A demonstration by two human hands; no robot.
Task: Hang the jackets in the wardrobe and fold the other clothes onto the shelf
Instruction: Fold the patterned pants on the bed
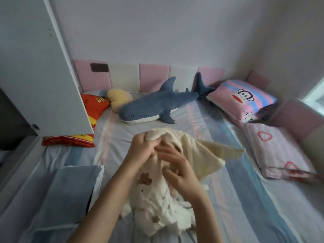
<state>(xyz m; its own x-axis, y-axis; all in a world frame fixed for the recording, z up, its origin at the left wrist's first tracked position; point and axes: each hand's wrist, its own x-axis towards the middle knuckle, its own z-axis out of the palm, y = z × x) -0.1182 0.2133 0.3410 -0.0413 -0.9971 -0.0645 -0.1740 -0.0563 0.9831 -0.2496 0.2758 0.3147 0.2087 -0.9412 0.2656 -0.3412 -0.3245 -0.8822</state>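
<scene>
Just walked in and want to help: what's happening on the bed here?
A person holds a cream garment with brown bear prints over the bed. The left hand grips its bunched top, and the right hand pinches the cloth right beside it. It is not folded yet. A wardrobe door stands open at the left.

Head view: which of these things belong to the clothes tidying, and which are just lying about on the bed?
Job: cream garment, gripped by left hand and right hand; wardrobe door.
Lying about: shark toy, yellow cushion, red pillow, monkey pillow, pink quilt. Pale folded cloth, lower left: cannot tell.
</scene>
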